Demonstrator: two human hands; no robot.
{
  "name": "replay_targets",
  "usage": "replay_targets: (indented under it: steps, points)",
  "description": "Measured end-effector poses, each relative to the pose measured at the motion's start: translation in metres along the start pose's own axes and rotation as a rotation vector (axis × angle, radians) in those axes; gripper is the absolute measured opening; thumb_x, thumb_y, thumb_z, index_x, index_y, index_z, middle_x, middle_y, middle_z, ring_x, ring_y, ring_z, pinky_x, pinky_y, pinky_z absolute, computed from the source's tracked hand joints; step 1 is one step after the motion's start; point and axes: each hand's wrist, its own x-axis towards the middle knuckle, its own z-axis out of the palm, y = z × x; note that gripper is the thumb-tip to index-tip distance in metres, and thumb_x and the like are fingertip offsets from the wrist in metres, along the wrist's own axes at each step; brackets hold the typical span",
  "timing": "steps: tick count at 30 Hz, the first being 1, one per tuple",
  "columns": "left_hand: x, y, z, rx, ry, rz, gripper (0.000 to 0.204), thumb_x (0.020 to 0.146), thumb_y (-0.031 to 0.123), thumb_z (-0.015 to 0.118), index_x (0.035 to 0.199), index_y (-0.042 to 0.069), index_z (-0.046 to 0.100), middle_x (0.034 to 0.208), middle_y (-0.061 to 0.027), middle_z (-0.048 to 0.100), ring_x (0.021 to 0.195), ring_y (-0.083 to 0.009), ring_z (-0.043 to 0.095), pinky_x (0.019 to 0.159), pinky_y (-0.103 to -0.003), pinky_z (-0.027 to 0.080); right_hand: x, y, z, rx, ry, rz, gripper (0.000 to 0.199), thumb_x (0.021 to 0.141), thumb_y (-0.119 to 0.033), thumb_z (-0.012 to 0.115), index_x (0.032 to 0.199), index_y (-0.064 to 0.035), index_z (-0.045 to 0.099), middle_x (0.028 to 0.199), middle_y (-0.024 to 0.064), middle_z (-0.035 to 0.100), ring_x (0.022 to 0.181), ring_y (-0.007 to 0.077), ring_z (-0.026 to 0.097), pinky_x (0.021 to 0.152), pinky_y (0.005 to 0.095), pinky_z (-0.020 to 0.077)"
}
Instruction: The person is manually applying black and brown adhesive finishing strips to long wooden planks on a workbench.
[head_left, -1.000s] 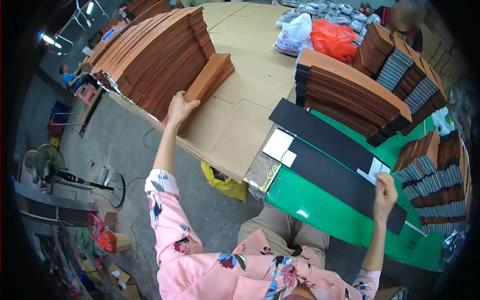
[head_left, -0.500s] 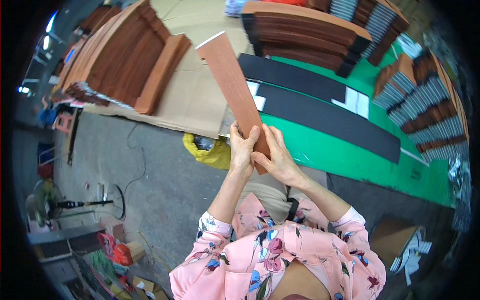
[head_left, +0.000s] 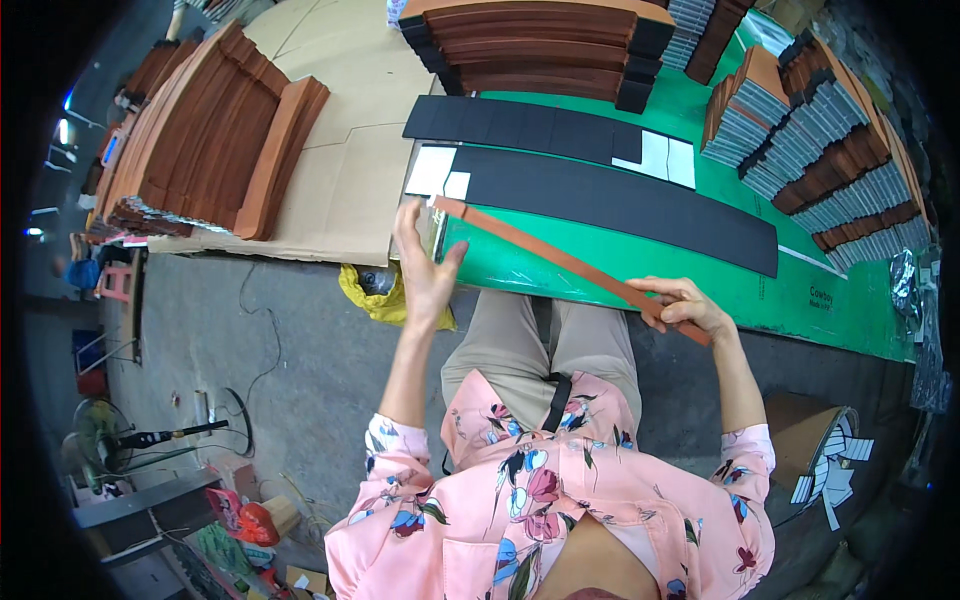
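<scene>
My right hand (head_left: 685,308) grips a narrow reddish-brown wood-grain board (head_left: 560,258) close to its lower right end. The board is tilted so its thin edge faces me, and it slants up to the left toward a pale far end. My left hand (head_left: 425,268) is beside that far end with thumb and fingers spread apart, holding nothing. Beyond the board, two long black strips (head_left: 610,207) lie on a green surface. White pieces (head_left: 437,170) show at their ends.
A brown cardboard sheet (head_left: 352,190) carries a stack of brown boards (head_left: 205,140) at left. More stacked boards (head_left: 535,55) stand at the back, and others (head_left: 830,140) at right. A yellow bag (head_left: 370,300) hangs below the table edge. A fan (head_left: 110,440) stands lower left.
Both hands held the board, which pointed up and away. It has swung down to the left and turned edge-on. My left hand has let go; my right hand has moved right with it.
</scene>
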Motion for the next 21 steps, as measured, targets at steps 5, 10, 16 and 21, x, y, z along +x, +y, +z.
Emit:
replay_targets:
  steps: [5,10,16,21]
  points:
    - [0.017,-0.03,0.008,-0.189,-0.346,0.067,0.043,0.068,0.0,0.075,0.108,0.006,0.059,0.095,-0.0073,0.066,0.09,-0.0214,0.063,0.079,-0.033,0.049,0.0,-0.009,-0.027,-0.185,0.026,0.017,0.062,0.066,-0.024,0.064,0.124,-0.0023,0.058,0.113,0.0114,0.061,0.083,0.0153,0.057,0.073,0.028,0.0477]
    - [-0.001,-0.039,0.032,-0.301,-0.351,-0.17,0.034,0.068,0.002,0.076,0.099,0.003,0.061,0.088,-0.0072,0.067,0.079,-0.0164,0.063,0.073,-0.03,0.049,0.003,-0.047,-0.042,-0.668,0.129,0.032,0.045,0.071,-0.015,0.06,0.113,-0.0016,0.063,0.108,0.0129,0.066,0.089,0.0187,0.061,0.079,0.0307,0.0482]
    - [-0.001,-0.034,0.03,-0.114,-0.459,-0.126,0.039,0.069,0.004,0.074,0.105,0.002,0.059,0.097,-0.0134,0.064,0.091,-0.0303,0.062,0.078,-0.035,0.049,0.045,-0.091,-0.03,-1.051,0.249,-0.175,0.022,0.081,-0.008,0.058,0.099,0.0013,0.066,0.098,0.0142,0.066,0.088,0.0282,0.063,0.078,0.0341,0.0497]
    - [0.016,-0.041,0.006,-0.328,-0.554,-0.152,0.051,0.075,-0.011,0.049,0.123,0.005,0.052,0.114,-0.0143,0.059,0.112,-0.0254,0.054,0.095,-0.034,0.041,0.149,-0.116,0.013,-1.211,0.268,-0.43,0.017,0.085,-0.014,0.059,0.095,-0.0016,0.064,0.095,0.0128,0.064,0.091,0.0292,0.061,0.081,0.0374,0.0489]
